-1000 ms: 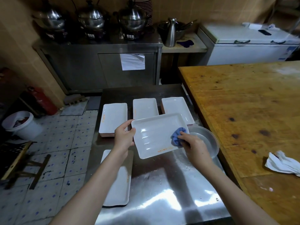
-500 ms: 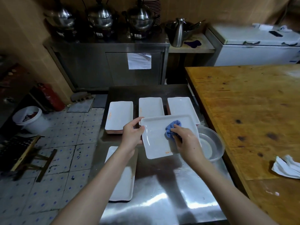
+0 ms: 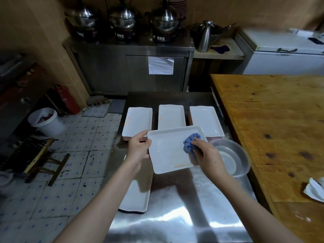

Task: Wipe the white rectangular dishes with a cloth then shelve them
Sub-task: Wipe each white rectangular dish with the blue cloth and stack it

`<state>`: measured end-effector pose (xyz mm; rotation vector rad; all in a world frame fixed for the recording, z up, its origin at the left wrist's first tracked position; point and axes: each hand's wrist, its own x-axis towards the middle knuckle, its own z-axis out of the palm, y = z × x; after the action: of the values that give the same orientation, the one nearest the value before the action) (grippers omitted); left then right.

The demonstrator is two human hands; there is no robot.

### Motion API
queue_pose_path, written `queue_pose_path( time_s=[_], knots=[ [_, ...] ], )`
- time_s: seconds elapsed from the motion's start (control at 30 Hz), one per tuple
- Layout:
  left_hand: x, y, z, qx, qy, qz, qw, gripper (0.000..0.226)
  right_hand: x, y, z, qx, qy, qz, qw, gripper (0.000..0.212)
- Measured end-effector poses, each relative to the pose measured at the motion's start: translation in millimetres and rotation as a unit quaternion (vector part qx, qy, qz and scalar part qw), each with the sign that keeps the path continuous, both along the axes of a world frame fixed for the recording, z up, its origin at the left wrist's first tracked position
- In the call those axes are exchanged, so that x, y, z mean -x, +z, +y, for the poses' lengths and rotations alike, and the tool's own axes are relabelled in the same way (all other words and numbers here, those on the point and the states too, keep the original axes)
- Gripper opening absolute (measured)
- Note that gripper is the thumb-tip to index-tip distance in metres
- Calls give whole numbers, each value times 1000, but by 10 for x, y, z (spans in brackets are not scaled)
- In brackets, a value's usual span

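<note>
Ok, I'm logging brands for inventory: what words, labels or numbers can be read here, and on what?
None can be read.
Held dish: orange print along its near edge, too blurred.
Left stack, middle stack, right stack: orange marks by the left rims, too small.
Paper sheet on the cabinet door: no legible writing.
Cooker panels: white labels, too small.

Restaurant kitchen: steel counter, three steel pots, stacked dishes.

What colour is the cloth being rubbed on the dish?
Blue. The cloth is bunched under the right hand, seen clearly in the head view.
</note>
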<state>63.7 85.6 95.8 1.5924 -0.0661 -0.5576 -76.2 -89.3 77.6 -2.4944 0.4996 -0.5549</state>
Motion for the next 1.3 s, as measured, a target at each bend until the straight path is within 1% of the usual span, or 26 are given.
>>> queue_pose_path(
  time_s=[0.1,0.23,0.33,0.4,0.5,0.57,0.7,0.8,0.9,1.03,1.17,1.23,1.3],
  knots=[
    [-12,-38,120,7,17,14,1000,36,-15,-89,-67,-1,3,18,1000,20],
    [-10,-103,309,10,51,20,998,35,-130,-110,47,-36,17,17,999,20],
    [1,-138,490,9,82,22,996,32,-246,-98,188,-16,44,20,999,16],
    [15,-176,628,7,106,21,994,30,-328,-94,280,-21,63,23,998,13],
    [52,-246,838,-3,146,22,989,28,-428,-98,437,-38,93,10,995,15],
    [86,-294,981,-14,180,29,983,27,-491,-137,532,-48,106,7,993,21],
    [166,-443,1250,-31,242,50,969,24,-601,-243,663,-85,82,20,993,25],
    [246,-607,1405,-37,290,80,953,24,-648,-284,734,-85,78,26,993,25],
    [335,-744,1495,-36,314,107,943,25,-680,-296,797,-74,88,31,993,26],
    [414,-848,1504,-19,328,142,934,26,-694,-303,858,-72,94,30,993,26],
    [463,-926,1489,-23,306,181,934,26,-671,-312,858,-80,94,20,992,23],
    [463,-971,1531,-47,292,188,936,24,-661,-318,849,-86,92,20,992,23],
    [450,-1028,1597,-98,265,183,942,21,-656,-323,844,-93,90,19,991,23]
  ],
)
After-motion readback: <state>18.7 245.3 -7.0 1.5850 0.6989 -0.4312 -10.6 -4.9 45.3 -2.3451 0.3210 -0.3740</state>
